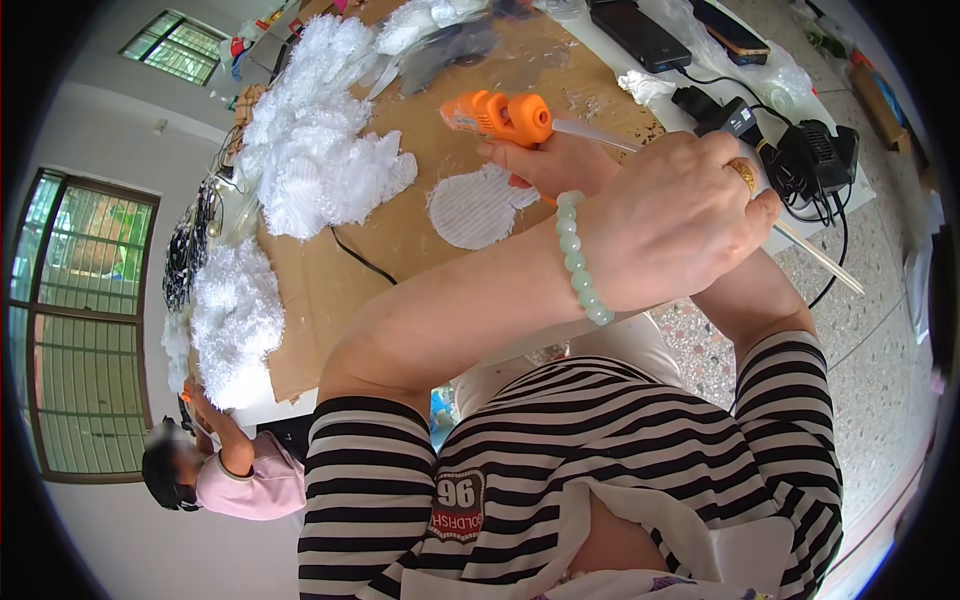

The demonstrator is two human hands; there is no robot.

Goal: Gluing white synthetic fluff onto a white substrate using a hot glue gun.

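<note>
Orange plastic marks the glue gun that your right hand wraps around at the grip, nozzle aimed left over the brown cardboard covering the table. Your left hand, crossed over in front, is closed around the far end of the clear glue stick that runs out of the back of the gun. That stick looks stiff but thin, so it would likely bend or snap under a sideways load; hold it near the gun and push along its length. The gun itself seems light and rigid, best held at the handle, away from the tip. Just below the nozzle lies a white ribbed disc, flat on the cardboard, probably soft and light. Fluffy white tufts are heaped to the left.
</note>
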